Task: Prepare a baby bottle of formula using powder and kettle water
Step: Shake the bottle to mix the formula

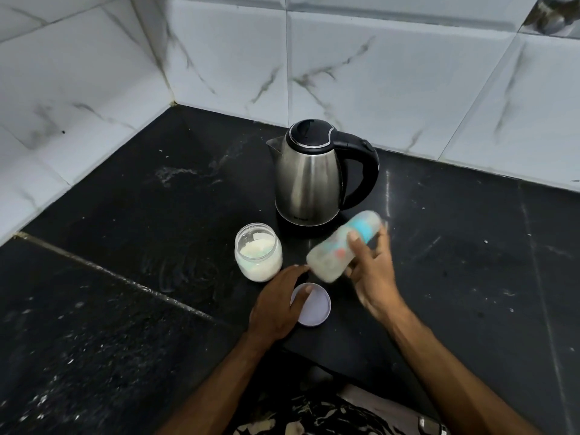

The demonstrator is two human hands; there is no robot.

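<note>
My right hand (373, 271) grips a baby bottle (335, 249) with a blue collar and clear cap, tilted with its top up and to the right; it is blurred by motion. A steel kettle (309, 180) with a black lid and handle stands on its base just behind the bottle. An open glass jar of white powder (258, 257) stands left of the bottle. Its pale round lid (315, 307) lies flat on the counter in front. My left hand (277, 304) rests over the lid's left part, fingers apart, holding nothing.
The black stone counter (141, 246) has powder smears and specks. White marble-look wall tiles (392, 73) close off the back and the left, meeting in a corner. The counter's front edge runs under my forearms, with patterned cloth below.
</note>
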